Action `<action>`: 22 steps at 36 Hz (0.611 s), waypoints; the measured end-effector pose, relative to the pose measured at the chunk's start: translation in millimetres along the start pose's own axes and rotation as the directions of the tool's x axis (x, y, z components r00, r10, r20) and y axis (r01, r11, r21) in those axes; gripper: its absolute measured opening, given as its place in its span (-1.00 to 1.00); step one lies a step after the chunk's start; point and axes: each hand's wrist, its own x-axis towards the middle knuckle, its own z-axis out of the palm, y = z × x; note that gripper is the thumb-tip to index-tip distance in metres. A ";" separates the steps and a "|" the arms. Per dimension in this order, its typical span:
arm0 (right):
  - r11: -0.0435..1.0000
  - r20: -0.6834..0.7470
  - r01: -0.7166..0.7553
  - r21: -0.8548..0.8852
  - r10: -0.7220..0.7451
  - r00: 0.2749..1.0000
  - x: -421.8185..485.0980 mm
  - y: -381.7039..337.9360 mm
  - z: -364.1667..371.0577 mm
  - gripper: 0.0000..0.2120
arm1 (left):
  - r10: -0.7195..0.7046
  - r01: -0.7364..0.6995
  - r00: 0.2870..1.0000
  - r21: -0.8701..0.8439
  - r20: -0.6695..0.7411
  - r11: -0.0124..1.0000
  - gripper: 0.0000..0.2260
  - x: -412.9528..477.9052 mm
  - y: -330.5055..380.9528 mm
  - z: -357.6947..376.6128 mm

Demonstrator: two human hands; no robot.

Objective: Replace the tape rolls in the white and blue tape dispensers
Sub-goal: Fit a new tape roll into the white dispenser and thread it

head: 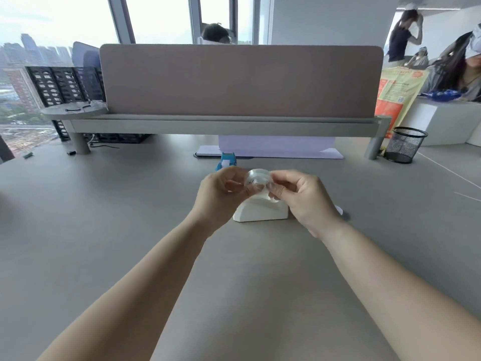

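A clear tape roll (257,180) is held in the air between both hands, just above the white tape dispenser (261,211) that stands on the grey desk (104,217). My left hand (221,194) grips the roll from the left, and my right hand (303,196) pinches its right side with thumb and fingers. The blue tape dispenser (227,160) stands farther back on the desk, partly hidden behind my left hand. A small white object (339,210) peeks out behind my right wrist.
A mauve desk divider (239,79) on a grey shelf closes off the back. Beneath it lies a pale lilac pad (276,149). A black mesh pen cup (404,145) stands at the right, with thin white cables (450,173) beside it. People sit beyond the divider and at the far right.
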 end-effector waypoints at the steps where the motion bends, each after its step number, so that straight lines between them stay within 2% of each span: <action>1: 1.000 0.004 0.010 -0.022 -0.010 1.000 6.6 0.1 -0.4 -0.83 | -0.002 0.002 1.000 0.015 -0.003 1.000 -0.85 6.6 -0.1 -1.2; 9: 0.978 0.059 -0.046 -0.205 0.059 0.997 38.8 37.5 -1.5 -0.86 | -0.058 0.056 0.998 0.106 0.009 0.993 -0.83 31.4 -39.9 2.4; 13: 0.954 0.057 -0.018 -0.298 0.037 0.998 46.2 53.5 -3.8 -0.80 | -0.037 0.032 0.997 0.082 0.068 0.996 -0.89 28.8 -53.4 2.3; 18: 0.916 0.063 0.011 -0.401 0.016 0.998 50.4 60.5 -3.7 -0.90 | 0.012 -0.017 0.999 0.109 0.044 0.994 -0.69 26.7 -58.6 -1.5; 22: 0.874 0.045 0.052 -0.482 -0.034 0.998 47.8 64.2 -3.6 -0.88 | 0.001 -0.006 0.999 0.112 0.040 0.994 -0.73 24.4 -60.0 -2.6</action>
